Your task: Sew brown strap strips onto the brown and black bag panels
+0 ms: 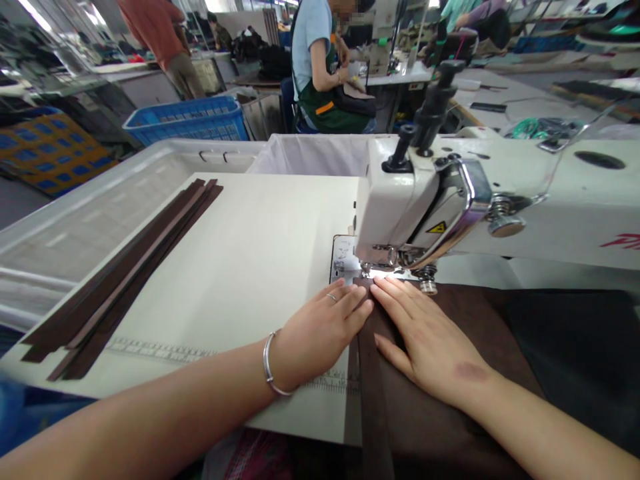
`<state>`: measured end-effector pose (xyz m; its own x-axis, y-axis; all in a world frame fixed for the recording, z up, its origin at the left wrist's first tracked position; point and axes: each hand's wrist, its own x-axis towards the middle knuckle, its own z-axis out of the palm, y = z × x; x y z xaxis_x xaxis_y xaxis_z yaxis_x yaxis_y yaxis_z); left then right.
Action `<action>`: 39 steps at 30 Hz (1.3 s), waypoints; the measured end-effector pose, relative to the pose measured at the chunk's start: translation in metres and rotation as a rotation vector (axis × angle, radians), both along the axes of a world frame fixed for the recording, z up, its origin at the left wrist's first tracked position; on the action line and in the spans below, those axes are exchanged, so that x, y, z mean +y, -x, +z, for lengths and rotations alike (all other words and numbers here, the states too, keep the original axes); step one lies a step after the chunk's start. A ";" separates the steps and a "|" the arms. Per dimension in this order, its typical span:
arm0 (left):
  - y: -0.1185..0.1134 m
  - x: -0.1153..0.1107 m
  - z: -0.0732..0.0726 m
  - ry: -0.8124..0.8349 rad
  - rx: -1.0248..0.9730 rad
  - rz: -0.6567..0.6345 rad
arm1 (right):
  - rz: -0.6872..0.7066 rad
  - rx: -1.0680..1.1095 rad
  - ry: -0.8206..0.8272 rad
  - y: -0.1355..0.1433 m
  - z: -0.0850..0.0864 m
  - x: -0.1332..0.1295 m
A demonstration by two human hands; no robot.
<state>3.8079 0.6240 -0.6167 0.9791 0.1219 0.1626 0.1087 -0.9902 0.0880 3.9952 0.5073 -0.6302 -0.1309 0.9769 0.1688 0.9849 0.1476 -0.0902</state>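
A white sewing machine [390, 207] stands at the right, its needle area just beyond my fingertips. Brown fabric [450, 413] lies under my right hand [430, 340], which is flat with its fingers spread and the thumb apart. Along the fabric's left edge runs a long brown strip [373, 400] that reaches up to the presser foot. My left hand [323, 327], with a ring and a silver bangle, rests at the strip's left side, fingers extended and fingertips on the strip. Several brown strips [145, 267] lie on the left of the white work board [240, 253].
A white plastic bin [100, 200] and a lined bin [310, 153] stand behind the board. Further back are a blue basket [190, 120], a seated person [320, 67] and a standing person in a red shirt [157, 33]. Dark fabric [580, 347] lies at the right.
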 end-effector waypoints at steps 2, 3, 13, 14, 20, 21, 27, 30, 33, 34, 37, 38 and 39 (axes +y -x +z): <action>-0.001 0.001 0.001 0.000 -0.011 0.000 | 0.000 0.015 -0.001 -0.001 -0.001 0.001; -0.002 0.001 0.002 0.001 -0.017 0.000 | 0.001 0.024 -0.001 -0.002 -0.001 0.002; -0.006 0.002 0.000 0.019 -0.048 0.015 | 0.027 0.080 -0.043 -0.005 -0.001 0.007; -0.006 0.002 0.000 0.016 -0.042 0.017 | 0.027 0.079 -0.040 -0.005 -0.001 0.007; -0.007 0.002 0.001 0.009 -0.023 0.023 | 0.024 0.056 -0.026 -0.006 -0.002 0.008; -0.008 0.003 0.001 0.005 -0.025 0.021 | 0.025 0.052 -0.028 -0.006 -0.002 0.008; -0.010 0.003 -0.002 -0.024 -0.066 0.012 | 0.043 0.063 -0.033 -0.008 -0.002 0.008; -0.012 0.003 -0.003 -0.032 -0.080 0.025 | 0.044 0.067 -0.038 -0.009 -0.002 0.009; -0.012 0.002 -0.004 -0.043 -0.081 0.041 | 0.041 0.067 -0.049 -0.010 -0.002 0.010; -0.012 0.002 -0.005 -0.045 -0.082 0.039 | 0.044 0.073 -0.053 -0.010 -0.002 0.011; -0.011 0.000 -0.006 -0.043 -0.098 0.034 | 0.051 0.087 -0.060 -0.010 -0.003 0.010; -0.011 0.000 -0.005 -0.042 -0.106 0.040 | 0.050 0.087 -0.058 -0.010 -0.003 0.010; -0.011 0.000 -0.005 -0.042 -0.115 0.045 | 0.047 0.084 -0.057 -0.010 -0.003 0.010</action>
<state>3.8192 0.6236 -0.6220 0.9476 0.1556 0.2791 0.1444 -0.9877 0.0605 4.0048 0.5171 -0.6331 -0.1593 0.9585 0.2362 0.9662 0.2005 -0.1619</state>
